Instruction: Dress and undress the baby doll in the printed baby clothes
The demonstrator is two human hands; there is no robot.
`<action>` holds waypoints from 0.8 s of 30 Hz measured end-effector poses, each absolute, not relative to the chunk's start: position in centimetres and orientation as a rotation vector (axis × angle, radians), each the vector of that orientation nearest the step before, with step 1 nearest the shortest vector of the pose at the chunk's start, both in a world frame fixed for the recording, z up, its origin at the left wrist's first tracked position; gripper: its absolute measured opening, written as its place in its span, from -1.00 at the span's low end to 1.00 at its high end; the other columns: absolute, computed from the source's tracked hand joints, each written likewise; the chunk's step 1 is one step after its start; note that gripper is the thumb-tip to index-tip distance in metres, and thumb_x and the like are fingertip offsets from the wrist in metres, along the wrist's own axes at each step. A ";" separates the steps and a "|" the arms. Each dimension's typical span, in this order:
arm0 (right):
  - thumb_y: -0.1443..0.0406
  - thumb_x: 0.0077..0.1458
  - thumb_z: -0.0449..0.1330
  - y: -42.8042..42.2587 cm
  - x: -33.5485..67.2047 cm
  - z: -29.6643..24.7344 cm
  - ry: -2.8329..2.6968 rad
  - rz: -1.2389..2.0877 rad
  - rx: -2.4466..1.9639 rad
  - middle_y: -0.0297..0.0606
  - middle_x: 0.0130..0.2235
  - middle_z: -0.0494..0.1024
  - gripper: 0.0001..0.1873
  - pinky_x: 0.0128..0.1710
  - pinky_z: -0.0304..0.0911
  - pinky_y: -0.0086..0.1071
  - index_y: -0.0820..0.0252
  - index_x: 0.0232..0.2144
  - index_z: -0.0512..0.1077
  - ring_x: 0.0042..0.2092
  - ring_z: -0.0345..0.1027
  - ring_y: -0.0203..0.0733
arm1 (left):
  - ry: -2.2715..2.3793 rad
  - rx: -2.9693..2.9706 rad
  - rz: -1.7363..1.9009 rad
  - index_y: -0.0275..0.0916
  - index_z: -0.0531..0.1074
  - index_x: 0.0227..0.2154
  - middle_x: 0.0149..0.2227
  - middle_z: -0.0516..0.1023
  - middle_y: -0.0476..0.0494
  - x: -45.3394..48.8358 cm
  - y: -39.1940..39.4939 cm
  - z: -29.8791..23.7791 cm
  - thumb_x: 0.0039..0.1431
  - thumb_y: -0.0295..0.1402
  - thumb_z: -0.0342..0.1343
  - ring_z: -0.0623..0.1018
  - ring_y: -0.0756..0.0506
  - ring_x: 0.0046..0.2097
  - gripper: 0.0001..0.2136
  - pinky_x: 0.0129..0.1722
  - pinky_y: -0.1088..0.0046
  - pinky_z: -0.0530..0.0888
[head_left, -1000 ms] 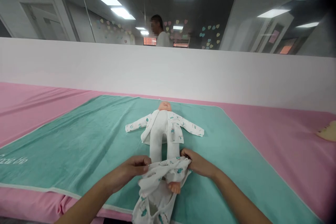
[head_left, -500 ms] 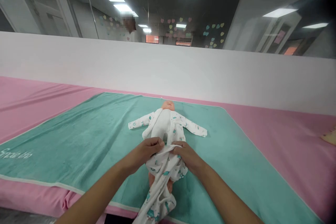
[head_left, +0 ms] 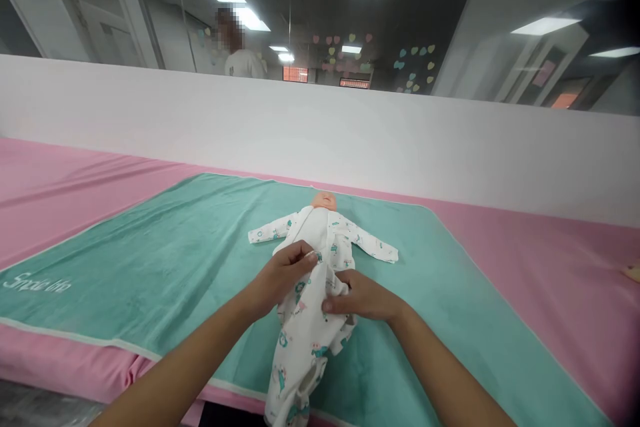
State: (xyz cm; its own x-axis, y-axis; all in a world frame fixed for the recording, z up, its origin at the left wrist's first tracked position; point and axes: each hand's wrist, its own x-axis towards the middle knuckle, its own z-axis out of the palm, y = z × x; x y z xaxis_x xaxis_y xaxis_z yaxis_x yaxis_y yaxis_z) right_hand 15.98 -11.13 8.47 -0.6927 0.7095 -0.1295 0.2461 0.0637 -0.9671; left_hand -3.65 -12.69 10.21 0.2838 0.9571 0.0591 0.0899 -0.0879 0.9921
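A baby doll lies face up on a green towel, head away from me. It wears a white printed top with sleeves spread sideways. White printed baby trousers cover its legs and hang over the near edge. My left hand pinches the trousers' waistband at the doll's waist. My right hand grips the fabric on the doll's other side, fingers closed on it.
The towel lies on a pink padded surface backed by a low white wall. Beyond the glass above the wall stands another person. A pale object shows at the right edge.
Both hands have pulled the trousers up the doll's legs from the feet to the waist. The doll's feet are now covered. The person behind the glass has moved left.
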 end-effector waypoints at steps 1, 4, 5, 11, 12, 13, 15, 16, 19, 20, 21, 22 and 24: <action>0.20 -0.13 0.23 -11.0 15.6 8.4 -1.958 1.650 -0.955 -0.36 -0.47 0.44 -0.80 -0.39 0.19 -0.40 0.20 -0.42 0.47 -0.42 0.29 -0.26 | 1.032 1.504 0.933 -0.25 0.26 -0.53 -0.57 0.16 0.09 -3.9 -12.6 10.3 0.08 -0.12 0.00 0.16 0.08 -0.52 -0.72 -0.53 0.57 0.13; 0.22 -0.13 0.23 -10.7 14.3 7.4 -1.778 1.602 -0.928 -0.41 -0.55 0.35 -0.83 -0.48 0.11 -0.47 0.23 -0.53 0.42 -0.49 0.20 -0.35 | 0.961 1.628 0.550 -0.28 0.38 -0.50 -0.55 0.29 0.06 -5.3 -12.7 10.2 -0.06 -0.17 0.16 0.23 0.07 -0.51 -0.76 -0.53 0.56 0.15; 0.23 -0.14 0.24 -10.6 13.8 7.0 -1.687 1.630 -0.905 -0.42 -0.55 0.35 -0.84 -0.49 0.10 -0.48 0.24 -0.52 0.41 -0.49 0.19 -0.37 | 0.916 1.624 0.454 -0.29 0.42 -0.47 -0.51 0.36 0.03 -5.7 -12.9 10.1 -0.10 -0.19 0.20 0.29 0.04 -0.48 -0.76 -0.50 0.55 0.19; 0.18 -0.12 0.25 -10.8 11.7 5.8 -1.313 1.854 -0.794 -0.30 -0.35 0.47 -0.62 -0.29 0.25 -0.36 0.20 -0.21 0.40 -0.32 0.34 -0.24 | 0.874 1.170 0.865 -0.26 0.40 -0.16 -0.29 0.48 -0.14 -6.0 -13.6 8.3 0.06 -0.15 0.08 0.45 -0.09 -0.29 -0.66 -0.31 0.42 0.36; 0.16 -0.13 0.27 -10.8 11.7 5.8 -1.372 1.878 -0.806 -0.27 -0.31 0.48 -0.58 -0.24 0.26 -0.32 0.20 -0.18 0.40 -0.28 0.35 -0.20 | 0.891 1.109 0.912 -0.26 0.39 -0.14 -0.30 0.48 -0.15 -5.8 -13.5 7.9 0.06 -0.14 0.07 0.46 -0.10 -0.30 -0.64 -0.32 0.41 0.37; 0.16 -0.16 0.29 -10.8 11.7 5.8 -1.466 1.907 -0.824 -0.26 -0.29 0.49 -0.55 -0.20 0.25 -0.29 0.20 -0.18 0.41 -0.25 0.36 -0.18 | 0.904 1.073 0.936 -0.27 0.40 -0.15 -0.32 0.49 -0.15 -5.6 -13.4 7.6 0.06 -0.13 0.08 0.46 -0.09 -0.32 -0.64 -0.33 0.41 0.38; 0.19 -0.25 0.35 -10.7 11.9 5.6 -1.645 1.960 -0.850 -0.25 -0.30 0.50 -0.53 -0.16 0.24 -0.26 0.22 -0.22 0.43 -0.22 0.36 -0.15 | 0.910 1.057 0.952 -0.29 0.43 -0.22 -0.38 0.49 -0.14 -5.4 -13.1 7.2 0.04 -0.13 0.09 0.47 -0.09 -0.36 -0.66 -0.37 0.43 0.39; 0.21 -0.29 0.37 -10.6 11.9 5.5 -1.686 1.974 -0.850 -0.26 -0.31 0.51 -0.52 -0.16 0.25 -0.25 0.22 -0.23 0.44 -0.23 0.36 -0.14 | 0.901 1.060 0.957 -0.30 0.44 -0.25 -0.40 0.49 -0.14 -5.4 -13.0 7.2 0.04 -0.12 0.09 0.48 -0.09 -0.36 -0.66 -0.38 0.43 0.39; 0.24 -0.31 0.38 -10.7 11.9 4.9 -1.540 1.988 -0.761 -0.24 -0.30 0.52 -0.46 -0.17 0.26 -0.22 0.22 -0.18 0.42 -0.26 0.38 -0.14 | 0.868 1.059 0.948 -0.29 0.44 -0.23 -0.35 0.52 -0.18 -5.8 -13.0 7.3 0.04 -0.11 0.09 0.50 -0.12 -0.33 -0.65 -0.34 0.40 0.41; 0.25 -0.30 0.37 -10.8 11.8 4.7 -1.442 1.987 -0.711 -0.23 -0.29 0.52 -0.45 -0.17 0.26 -0.22 0.22 -0.16 0.41 -0.26 0.39 -0.14 | 0.862 1.054 0.947 -0.29 0.44 -0.21 -0.32 0.52 -0.19 -6.0 -13.0 7.3 0.04 -0.11 0.09 0.50 -0.13 -0.32 -0.64 -0.33 0.40 0.41; 0.26 -0.29 0.36 -10.8 11.7 4.6 -1.351 1.988 -0.664 -0.22 -0.29 0.52 -0.46 -0.19 0.27 -0.23 0.23 -0.15 0.41 -0.27 0.39 -0.14 | 0.857 1.047 0.947 -0.29 0.43 -0.19 -0.30 0.53 -0.20 -6.2 -13.0 7.2 0.04 -0.11 0.09 0.50 -0.13 -0.31 -0.63 -0.32 0.40 0.41; 0.28 -0.28 0.34 -10.9 11.6 4.4 -1.276 1.991 -0.629 -0.22 -0.29 0.52 -0.47 -0.20 0.27 -0.24 0.23 -0.16 0.41 -0.27 0.40 -0.13 | 0.854 1.038 0.953 -0.28 0.43 -0.18 -0.29 0.53 -0.20 -6.3 -12.9 7.1 0.04 -0.11 0.09 0.50 -0.13 -0.31 -0.63 -0.32 0.40 0.41; 0.30 -0.26 0.32 -11.1 11.4 4.3 -1.199 1.995 -0.609 -0.23 -0.30 0.52 -0.52 -0.23 0.28 -0.27 0.23 -0.18 0.43 -0.28 0.39 -0.14 | 0.856 1.002 0.989 -0.28 0.42 -0.15 -0.30 0.53 -0.19 -6.6 -12.8 6.9 0.04 -0.12 0.10 0.50 -0.11 -0.33 -0.62 -0.34 0.42 0.41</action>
State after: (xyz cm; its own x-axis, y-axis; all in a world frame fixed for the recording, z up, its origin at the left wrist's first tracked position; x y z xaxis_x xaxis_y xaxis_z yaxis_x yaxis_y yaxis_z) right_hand 11.38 -11.07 4.33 -0.6297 0.7762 -0.0312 -0.3370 -0.3091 -0.8893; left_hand -6.55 -12.76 6.88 0.3211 0.9388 -0.1248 -0.2581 0.2136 0.9422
